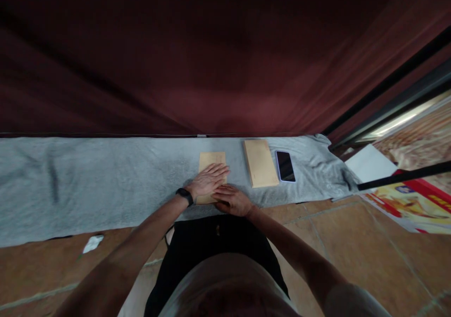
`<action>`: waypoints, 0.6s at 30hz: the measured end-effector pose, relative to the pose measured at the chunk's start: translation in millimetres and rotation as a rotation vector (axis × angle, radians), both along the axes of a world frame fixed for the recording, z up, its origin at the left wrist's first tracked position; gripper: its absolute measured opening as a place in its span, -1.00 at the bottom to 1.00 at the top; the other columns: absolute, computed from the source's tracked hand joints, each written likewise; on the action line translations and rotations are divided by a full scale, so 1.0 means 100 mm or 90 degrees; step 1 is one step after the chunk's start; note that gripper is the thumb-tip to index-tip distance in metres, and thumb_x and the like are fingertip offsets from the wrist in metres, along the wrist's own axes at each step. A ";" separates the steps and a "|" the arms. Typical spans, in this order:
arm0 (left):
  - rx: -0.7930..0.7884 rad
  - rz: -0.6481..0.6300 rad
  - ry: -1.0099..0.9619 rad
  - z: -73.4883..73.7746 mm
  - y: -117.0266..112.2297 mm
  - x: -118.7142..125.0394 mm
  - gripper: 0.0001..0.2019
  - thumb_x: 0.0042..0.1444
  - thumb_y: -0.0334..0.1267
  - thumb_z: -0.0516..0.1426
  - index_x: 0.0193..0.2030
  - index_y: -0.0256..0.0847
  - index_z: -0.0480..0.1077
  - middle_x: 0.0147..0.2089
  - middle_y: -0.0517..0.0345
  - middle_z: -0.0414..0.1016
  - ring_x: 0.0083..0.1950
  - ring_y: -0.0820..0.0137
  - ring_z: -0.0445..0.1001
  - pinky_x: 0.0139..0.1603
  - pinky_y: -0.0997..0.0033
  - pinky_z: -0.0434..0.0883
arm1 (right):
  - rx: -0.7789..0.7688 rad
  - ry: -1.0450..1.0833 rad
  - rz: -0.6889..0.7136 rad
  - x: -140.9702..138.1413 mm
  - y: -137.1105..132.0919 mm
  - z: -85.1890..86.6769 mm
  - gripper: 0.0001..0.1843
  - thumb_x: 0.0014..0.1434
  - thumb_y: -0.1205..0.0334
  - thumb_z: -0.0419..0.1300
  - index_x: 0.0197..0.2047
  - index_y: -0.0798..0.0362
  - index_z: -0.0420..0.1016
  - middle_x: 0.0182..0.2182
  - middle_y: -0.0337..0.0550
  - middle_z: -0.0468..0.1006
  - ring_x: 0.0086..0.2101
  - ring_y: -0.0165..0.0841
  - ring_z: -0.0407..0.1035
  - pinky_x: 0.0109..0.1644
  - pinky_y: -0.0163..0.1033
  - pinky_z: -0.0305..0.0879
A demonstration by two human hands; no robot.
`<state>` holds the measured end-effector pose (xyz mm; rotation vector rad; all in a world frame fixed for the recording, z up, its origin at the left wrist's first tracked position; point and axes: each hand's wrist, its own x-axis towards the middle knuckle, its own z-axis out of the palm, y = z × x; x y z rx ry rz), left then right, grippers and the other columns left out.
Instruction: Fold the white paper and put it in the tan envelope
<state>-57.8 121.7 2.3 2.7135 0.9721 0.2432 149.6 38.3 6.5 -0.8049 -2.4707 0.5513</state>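
A tan paper envelope (212,158) lies flat on the grey cloth, straight in front of my body. Across its middle rests my left hand (208,178), palm down with the fingers stretched out toward the right; a black band is on that wrist. My right hand (233,200) touches the envelope's lower right side, its fingers reaching left over the edge, and part of them is turned under or hidden. To the right is a neat stack of similar tan envelopes (261,163), apart from both hands.
Right of the stack lies a phone (285,166) with a dark screen. The grey cloth (116,181) covers a long narrow surface against a dark red curtain (225,73). A black metal bar (405,178) and a printed colourful sheet (416,204) are at the right. White litter (93,243) lies on the tiled floor.
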 end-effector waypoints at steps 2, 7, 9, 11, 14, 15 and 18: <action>-0.003 -0.013 0.005 -0.02 0.02 0.03 -0.48 0.47 -0.10 -0.17 0.50 -0.09 0.12 0.55 0.13 0.08 0.57 0.36 -0.06 0.55 0.18 -0.14 | 0.002 0.012 -0.002 0.00 0.00 -0.02 -0.67 0.34 0.13 0.23 0.13 -0.03 0.56 0.15 -0.05 0.59 0.18 -0.27 0.45 0.37 -0.04 0.28; 0.003 0.042 0.005 -0.07 0.18 0.04 -0.43 0.46 -0.06 -0.18 0.51 -0.23 0.08 0.56 0.00 0.04 0.57 0.33 -0.05 0.55 0.18 -0.11 | -0.009 0.010 -0.006 0.02 0.00 -0.04 -0.66 0.34 0.13 0.22 0.16 -0.06 0.55 0.19 -0.08 0.55 0.20 -0.28 0.42 0.37 -0.05 0.27; 0.006 0.059 0.002 -0.08 0.25 0.06 -0.42 0.46 -0.06 -0.18 0.51 -0.25 0.08 0.55 -0.02 0.06 0.57 0.30 -0.04 0.55 0.16 -0.10 | -0.010 0.009 -0.003 0.02 0.00 -0.04 -0.65 0.35 0.13 0.22 0.16 -0.05 0.54 0.20 -0.08 0.54 0.20 -0.28 0.42 0.38 -0.06 0.26; 0.006 0.071 0.001 -0.08 0.29 0.09 -0.42 0.45 -0.06 -0.18 0.50 -0.25 0.09 0.55 -0.03 0.06 0.57 0.28 -0.04 0.55 0.14 -0.10 | -0.012 0.015 -0.004 0.02 0.00 -0.03 -0.66 0.36 0.13 0.21 0.16 -0.05 0.54 0.20 -0.08 0.55 0.19 -0.28 0.43 0.38 -0.06 0.25; -0.006 0.087 -0.004 -0.08 0.28 0.12 -0.42 0.45 -0.07 -0.17 0.50 -0.28 0.10 0.55 -0.05 0.06 0.57 0.25 -0.05 0.55 0.11 -0.09 | -0.021 0.026 -0.010 0.02 -0.01 -0.01 -0.68 0.38 0.13 0.18 0.15 -0.05 0.54 0.17 -0.08 0.57 0.18 -0.28 0.43 0.37 -0.05 0.27; -0.012 0.088 -0.009 -0.08 0.25 0.11 -0.43 0.45 -0.07 -0.17 0.49 -0.28 0.11 0.55 -0.05 0.07 0.57 0.26 -0.05 0.55 0.11 -0.09 | -0.024 0.027 -0.011 0.02 -0.01 0.00 -0.68 0.38 0.13 0.17 0.14 -0.05 0.54 0.16 -0.08 0.57 0.18 -0.28 0.43 0.36 -0.04 0.28; -0.036 0.085 -0.036 -0.07 0.13 0.03 -0.45 0.45 -0.09 -0.16 0.49 -0.25 0.12 0.54 -0.03 0.08 0.57 0.29 -0.04 0.55 0.12 -0.06 | -0.027 0.013 -0.011 0.02 0.00 0.03 -0.71 0.40 0.13 0.15 0.12 -0.04 0.55 0.16 -0.09 0.58 0.19 -0.27 0.42 0.36 -0.04 0.28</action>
